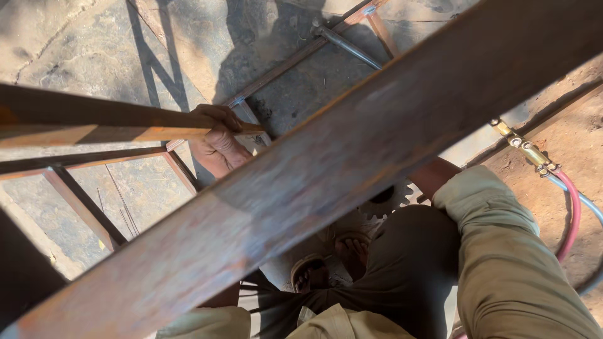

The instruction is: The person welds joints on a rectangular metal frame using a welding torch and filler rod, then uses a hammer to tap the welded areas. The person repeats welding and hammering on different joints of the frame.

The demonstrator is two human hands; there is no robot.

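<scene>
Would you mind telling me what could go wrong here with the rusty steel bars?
The left hand grips the narrow rusty bar bare, so rough edges might cut it. The wide rusty beam hides the right hand and hangs above the sandalled feet; a slip could crush toes.

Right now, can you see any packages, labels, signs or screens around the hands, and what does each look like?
None in view. Only a rusty steel bar crossing the frame, a hand gripping a thinner rusty strip, and red and grey hoses at right.
</scene>
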